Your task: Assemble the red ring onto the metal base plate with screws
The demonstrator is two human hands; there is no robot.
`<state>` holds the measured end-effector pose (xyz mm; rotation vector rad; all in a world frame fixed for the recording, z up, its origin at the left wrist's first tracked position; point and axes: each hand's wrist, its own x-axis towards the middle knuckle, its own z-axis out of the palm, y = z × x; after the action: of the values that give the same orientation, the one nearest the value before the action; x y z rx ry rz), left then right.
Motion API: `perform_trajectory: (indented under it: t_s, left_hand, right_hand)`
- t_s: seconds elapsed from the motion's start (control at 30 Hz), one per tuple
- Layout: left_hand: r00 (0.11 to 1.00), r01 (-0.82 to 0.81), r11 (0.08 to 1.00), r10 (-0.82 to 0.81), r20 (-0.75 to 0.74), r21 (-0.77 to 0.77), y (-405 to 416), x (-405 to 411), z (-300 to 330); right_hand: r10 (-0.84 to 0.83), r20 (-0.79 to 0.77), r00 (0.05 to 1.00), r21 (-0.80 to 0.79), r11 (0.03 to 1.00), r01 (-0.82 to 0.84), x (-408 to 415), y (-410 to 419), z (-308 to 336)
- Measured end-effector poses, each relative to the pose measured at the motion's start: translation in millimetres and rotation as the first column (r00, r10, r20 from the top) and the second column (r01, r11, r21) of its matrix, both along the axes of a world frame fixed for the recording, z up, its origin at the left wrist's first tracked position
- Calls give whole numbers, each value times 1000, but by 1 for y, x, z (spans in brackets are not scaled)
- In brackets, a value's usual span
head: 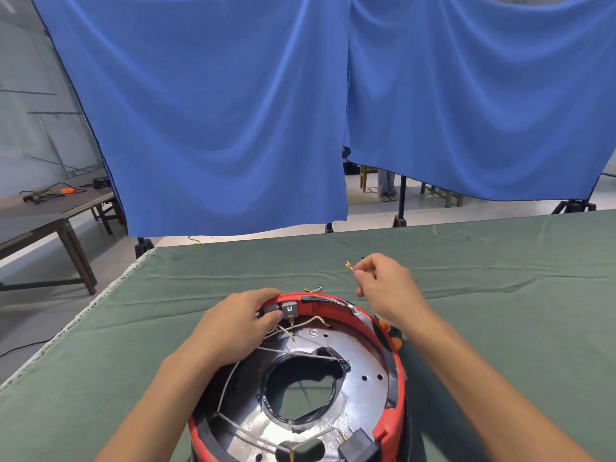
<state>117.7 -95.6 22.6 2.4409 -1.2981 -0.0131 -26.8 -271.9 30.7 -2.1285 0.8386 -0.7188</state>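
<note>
The red ring [388,335] sits around a shiny metal base plate [360,365] with a large ragged central hole, on the green table at the bottom centre. White wires cross the plate. My left hand [246,325] grips the ring's far left rim, its thumb on a small grey block [289,310] mounted inside the rim. My right hand [386,285] is raised beyond the ring and pinches a thin wire ending in a small brass terminal [349,265].
A green cloth covers the table [500,311]; its left edge runs diagonally. More small brass terminals [313,289] lie just behind the ring. Blue curtains [233,111] hang behind the table. A dark side table [50,208] with tools stands far left.
</note>
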Motion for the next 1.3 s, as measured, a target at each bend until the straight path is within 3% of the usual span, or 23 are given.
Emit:
perform_trajectory:
  t_s: [0.13,0.33,0.4,0.53,0.63,0.73,1.13,1.3]
  left_hand:
    - [1000,-10,1000,10,17,-9,-1,-2,0]
    - [998,-44,998,41,-55,-55,-1,-3,-1]
    - [992,-34,984,12,-123,-177,-1,-1,1]
    - [995,49,863,-84,-47,-502,4,-9,7]
    - [973,121,814,-209,-93,-569,7,-19,11]
    - [935,93,774,-283,-212,-626,6,-22,13]
    - [874,15,787,-310,-374,-617,7,-23,13]
    - [906,0,822,-241,-347,-570,4,-21,11]
  right_hand:
    - [122,138,983,-80,991,-111,-3,30,16]
    - [248,207,947,22,966,-258,-1,56,26]
    - [276,175,945,30,958,-285,4,60,24]
    - [306,159,939,87,943,-322,9,65,13]
    - [330,95,939,68,939,-337,12,66,5]
    - [346,67,936,89,932,-351,17,64,1]
    - [388,83,918,161,904,-396,15,66,-2]
    - [320,130,938,-55,947,-316,12,64,-5]
